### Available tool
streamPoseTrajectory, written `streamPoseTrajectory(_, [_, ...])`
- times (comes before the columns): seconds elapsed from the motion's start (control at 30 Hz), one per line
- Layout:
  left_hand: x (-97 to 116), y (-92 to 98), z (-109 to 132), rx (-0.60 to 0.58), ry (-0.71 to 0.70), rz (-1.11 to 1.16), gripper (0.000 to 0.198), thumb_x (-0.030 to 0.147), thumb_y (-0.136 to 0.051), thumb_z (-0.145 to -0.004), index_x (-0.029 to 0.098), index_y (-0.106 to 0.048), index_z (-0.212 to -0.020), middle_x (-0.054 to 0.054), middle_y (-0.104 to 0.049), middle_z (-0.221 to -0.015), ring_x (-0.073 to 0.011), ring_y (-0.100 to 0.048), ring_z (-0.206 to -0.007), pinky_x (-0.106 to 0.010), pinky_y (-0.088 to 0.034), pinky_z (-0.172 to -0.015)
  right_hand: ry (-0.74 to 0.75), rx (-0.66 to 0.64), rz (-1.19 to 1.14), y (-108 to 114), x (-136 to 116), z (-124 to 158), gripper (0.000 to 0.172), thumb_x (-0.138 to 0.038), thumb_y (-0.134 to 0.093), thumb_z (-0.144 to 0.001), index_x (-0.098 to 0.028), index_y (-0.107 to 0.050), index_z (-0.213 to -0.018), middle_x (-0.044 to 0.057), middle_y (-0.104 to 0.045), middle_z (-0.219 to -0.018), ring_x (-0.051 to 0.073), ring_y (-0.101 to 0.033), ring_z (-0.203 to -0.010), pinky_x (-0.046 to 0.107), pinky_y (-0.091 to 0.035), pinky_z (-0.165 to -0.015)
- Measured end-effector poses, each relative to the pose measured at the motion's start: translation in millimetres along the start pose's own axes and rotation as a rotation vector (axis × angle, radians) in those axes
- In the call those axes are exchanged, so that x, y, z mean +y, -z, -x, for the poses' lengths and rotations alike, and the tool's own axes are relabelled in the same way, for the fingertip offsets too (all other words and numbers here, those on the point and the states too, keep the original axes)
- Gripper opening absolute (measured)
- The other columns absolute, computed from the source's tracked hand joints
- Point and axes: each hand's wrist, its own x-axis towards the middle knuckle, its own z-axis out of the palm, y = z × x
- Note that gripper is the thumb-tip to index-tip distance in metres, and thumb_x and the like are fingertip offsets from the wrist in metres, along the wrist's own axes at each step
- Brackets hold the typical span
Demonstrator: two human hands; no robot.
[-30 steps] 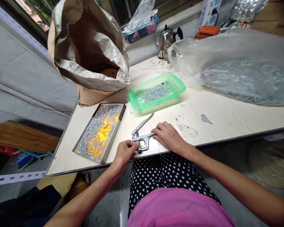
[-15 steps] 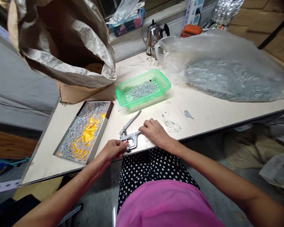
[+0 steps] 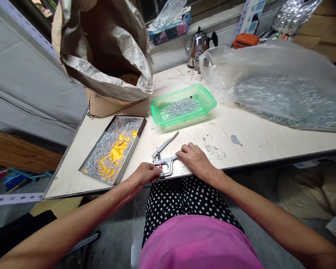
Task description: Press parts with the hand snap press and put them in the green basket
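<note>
Silver snap pliers (image 3: pixel 165 155) lie at the table's near edge with their handles spread. My right hand (image 3: pixel 194 160) is closed over the lower handle and holds it down. At the jaw end, my left hand (image 3: pixel 147 173) pinches something small; I cannot make out what. A metal tray (image 3: pixel 140 129) with a yellow floor, full of several small silver parts, lies to the left. Beyond the pliers stands a green plastic basket (image 3: pixel 210 101) with more silver parts.
A large open paper sack (image 3: pixel 100 48) stands at the back left. A clear plastic bag (image 3: pixel 282 82) of metal parts covers the right side. A steel kettle (image 3: pixel 198 45) and a blue basket (image 3: pixel 170 31) sit at the back. Torn scraps (image 3: pixel 217 151) lie by my right hand.
Mostly the camera has swung; the hands stay on the pliers at the table edge. My left fingers remain pinched at the jaw.
</note>
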Motion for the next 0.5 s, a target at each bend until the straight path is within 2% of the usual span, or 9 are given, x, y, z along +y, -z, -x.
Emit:
streamPoseTrajectory(0.1, [-2,0.3,0,-0.003,-0.008,-0.004,0.034,0.046,-0.073,-0.059,0.016,-0.056,-0.054,0.004,-0.049,-0.043,-0.0091,-0.039,-0.044,-0.024,-0.023,-0.048,0.000,-0.051,-0.012,9,0,2,0.016,-0.021,-0.050,-0.095,-0.018,-0.065,-0.094,0.008,-0.060,-0.096,0.022,-0.048,-0.090,0.033,-0.035,-0.073])
streamPoseTrajectory(0.17, [-3,0.6,0,-0.014,-0.018,0.025,0.031,0.043,-0.072,-0.059,0.016,-0.058,-0.056,0.004,-0.050,-0.045,-0.0089,-0.040,-0.045,-0.024,-0.025,-0.049,0.031,-0.082,-0.066,16,4,0,0.016,-0.028,-0.053,-0.094,-0.019,-0.065,-0.100,0.009,-0.061,-0.101,0.023,-0.051,-0.093,0.034,-0.039,-0.077])
streamPoseTrajectory(0.2, [-3,0.7,0,-0.018,-0.024,0.037,0.030,0.043,-0.072,-0.059,0.016,-0.058,-0.057,0.004,-0.050,-0.046,-0.0088,-0.040,-0.045,-0.024,-0.025,-0.049,0.050,-0.083,-0.092,19,7,-2,0.022,-0.033,-0.056,-0.092,-0.019,-0.063,-0.108,0.010,-0.060,-0.107,0.024,-0.051,-0.096,0.035,-0.040,-0.080])
streamPoseTrajectory(0.27, [-4,0.7,1,-0.019,-0.038,0.050,0.031,0.043,-0.072,-0.060,0.015,-0.059,-0.057,0.004,-0.050,-0.047,-0.0086,-0.040,-0.046,-0.023,-0.026,-0.049,0.090,-0.069,-0.111,25,13,-10,0.048,-0.045,-0.063,-0.086,-0.018,-0.055,-0.126,0.014,-0.055,-0.126,0.029,-0.049,-0.112,0.041,-0.042,-0.090])
streamPoseTrajectory(0.37, [-6,0.1,0,-0.010,-0.047,0.041,0.033,0.044,-0.073,-0.060,0.015,-0.058,-0.056,0.004,-0.050,-0.048,-0.0083,-0.040,-0.046,-0.023,-0.025,-0.049,0.162,-0.124,-0.076,26,23,-27,0.088,-0.060,-0.070,-0.075,-0.013,-0.038,-0.142,0.022,-0.037,-0.147,0.039,-0.032,-0.135,0.051,-0.034,-0.104])
streamPoseTrajectory(0.43, [-6,-0.5,-1,-0.003,-0.040,0.037,0.033,0.043,-0.073,-0.061,0.015,-0.057,-0.056,0.004,-0.050,-0.048,-0.0081,-0.040,-0.046,-0.023,-0.025,-0.049,0.198,-0.219,-0.057,23,27,-40,0.099,-0.065,-0.071,-0.069,-0.010,-0.035,-0.144,0.024,-0.036,-0.148,0.042,-0.027,-0.138,0.055,-0.029,-0.107])
streamPoseTrajectory(0.5, [-7,-1.1,-1,0.009,-0.028,0.035,0.032,0.043,-0.072,-0.061,0.015,-0.057,-0.057,0.004,-0.050,-0.048,-0.0079,-0.040,-0.045,-0.023,-0.025,-0.049,0.211,-0.289,-0.041,20,30,-50,0.099,-0.064,-0.073,-0.067,-0.010,-0.037,-0.142,0.023,-0.041,-0.145,0.041,-0.032,-0.135,0.056,-0.029,-0.107])
